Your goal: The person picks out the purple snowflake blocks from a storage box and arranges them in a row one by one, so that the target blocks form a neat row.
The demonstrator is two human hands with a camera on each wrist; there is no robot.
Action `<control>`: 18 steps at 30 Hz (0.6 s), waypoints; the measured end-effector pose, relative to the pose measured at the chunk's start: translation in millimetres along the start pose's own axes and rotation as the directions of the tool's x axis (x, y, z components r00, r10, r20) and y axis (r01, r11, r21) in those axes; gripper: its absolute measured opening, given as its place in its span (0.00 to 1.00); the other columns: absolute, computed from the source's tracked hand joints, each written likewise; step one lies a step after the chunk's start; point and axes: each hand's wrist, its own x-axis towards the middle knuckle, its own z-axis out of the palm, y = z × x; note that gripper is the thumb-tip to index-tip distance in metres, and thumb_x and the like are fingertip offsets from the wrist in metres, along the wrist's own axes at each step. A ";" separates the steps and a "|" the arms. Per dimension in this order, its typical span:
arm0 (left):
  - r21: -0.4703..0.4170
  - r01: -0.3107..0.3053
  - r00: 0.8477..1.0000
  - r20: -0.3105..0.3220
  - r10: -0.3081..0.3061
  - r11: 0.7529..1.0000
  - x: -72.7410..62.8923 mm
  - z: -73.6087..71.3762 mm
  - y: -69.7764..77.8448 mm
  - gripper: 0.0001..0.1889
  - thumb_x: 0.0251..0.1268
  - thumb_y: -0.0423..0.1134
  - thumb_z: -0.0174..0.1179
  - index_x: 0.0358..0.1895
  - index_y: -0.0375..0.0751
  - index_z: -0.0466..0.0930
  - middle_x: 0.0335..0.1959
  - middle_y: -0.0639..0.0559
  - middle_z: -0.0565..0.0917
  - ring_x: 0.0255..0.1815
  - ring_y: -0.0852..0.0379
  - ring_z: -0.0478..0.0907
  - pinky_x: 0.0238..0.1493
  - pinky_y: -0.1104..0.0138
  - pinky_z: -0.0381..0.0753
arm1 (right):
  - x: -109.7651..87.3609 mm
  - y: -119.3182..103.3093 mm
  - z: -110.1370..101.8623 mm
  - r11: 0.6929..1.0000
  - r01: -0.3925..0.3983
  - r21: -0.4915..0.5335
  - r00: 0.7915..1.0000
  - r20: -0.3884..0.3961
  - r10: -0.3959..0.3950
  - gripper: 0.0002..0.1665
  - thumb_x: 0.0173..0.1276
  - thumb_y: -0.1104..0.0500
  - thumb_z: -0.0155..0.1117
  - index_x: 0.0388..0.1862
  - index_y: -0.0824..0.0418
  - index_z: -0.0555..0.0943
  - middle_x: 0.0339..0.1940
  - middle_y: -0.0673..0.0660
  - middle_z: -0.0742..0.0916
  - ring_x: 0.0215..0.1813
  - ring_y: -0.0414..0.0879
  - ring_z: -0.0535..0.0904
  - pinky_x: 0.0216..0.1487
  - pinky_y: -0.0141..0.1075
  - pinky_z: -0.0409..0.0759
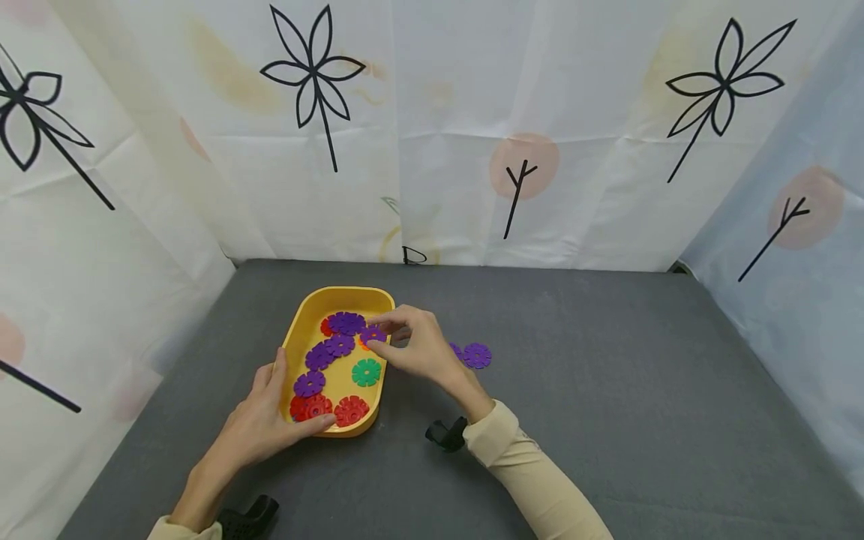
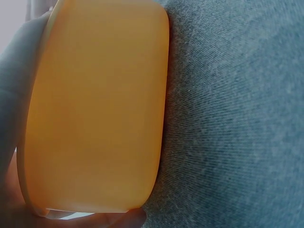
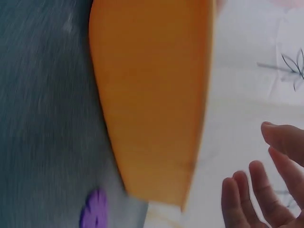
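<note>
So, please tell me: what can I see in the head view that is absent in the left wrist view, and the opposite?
Only the head view: the inside of the yellow tray, with purple, red and green flower pieces; purple pieces outside it; drawn plants on the backdrop.

Only the left wrist view: one outer tray wall broadly, close up, and the grey surface's fine ribbed texture.

Both: the tray, the grey surface beneath it, and the left hand holding the tray.

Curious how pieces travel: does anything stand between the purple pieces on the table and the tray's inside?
Yes: the tray's side wall separates the purple pieces from the inside, and the right hand reaches over it.
</note>
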 end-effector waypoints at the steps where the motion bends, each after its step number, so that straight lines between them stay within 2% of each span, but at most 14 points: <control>1: -0.001 -0.003 1.000 -0.004 0.003 1.000 -0.4 0.3 -0.3 0.76 0.47 0.76 0.68 0.83 0.36 0.27 0.74 0.30 0.55 0.59 0.34 0.75 0.54 0.41 0.82 | 1.8 -1.3 5.7 1.000 0.011 0.003 1.000 0.014 -0.011 0.17 0.67 0.61 0.72 0.54 0.63 0.87 0.48 0.62 0.89 0.48 0.56 0.86 0.52 0.50 0.88; 8: -0.014 -0.020 1.000 -0.012 0.019 1.000 -1.9 0.7 -2.0 0.75 0.47 0.76 0.68 0.83 0.37 0.27 0.74 0.31 0.56 0.58 0.35 0.77 0.53 0.43 0.84 | 11.8 -9.4 37.8 0.999 0.054 -0.008 0.992 0.118 -0.052 0.17 0.67 0.62 0.72 0.53 0.64 0.87 0.44 0.62 0.89 0.46 0.56 0.85 0.53 0.45 0.88; 12: -0.019 -0.024 1.000 -0.014 0.024 1.000 -1.9 0.5 -2.7 0.75 0.47 0.76 0.68 0.83 0.37 0.27 0.74 0.31 0.56 0.57 0.36 0.78 0.52 0.43 0.84 | 17.0 -11.4 51.7 0.999 0.048 -0.011 0.985 0.167 -0.045 0.17 0.67 0.63 0.73 0.54 0.65 0.87 0.44 0.62 0.89 0.47 0.56 0.86 0.49 0.33 0.88; 15: -0.017 -0.029 0.999 -0.018 0.028 0.999 -1.7 0.9 -2.8 0.75 0.48 0.76 0.68 0.83 0.37 0.27 0.74 0.31 0.56 0.56 0.37 0.79 0.50 0.44 0.85 | 19.3 -10.6 62.4 1.000 0.016 -0.024 0.979 0.201 -0.011 0.17 0.67 0.62 0.73 0.54 0.64 0.87 0.45 0.62 0.89 0.47 0.53 0.87 0.45 0.22 0.83; 18: -0.014 -0.035 0.999 -0.023 0.035 0.999 -1.8 1.2 -3.1 0.75 0.48 0.75 0.68 0.83 0.37 0.27 0.74 0.31 0.56 0.54 0.38 0.79 0.48 0.45 0.85 | 22.2 -8.9 72.2 0.996 0.021 -0.090 0.973 0.231 0.000 0.17 0.67 0.60 0.73 0.54 0.63 0.87 0.46 0.60 0.90 0.47 0.50 0.87 0.43 0.19 0.80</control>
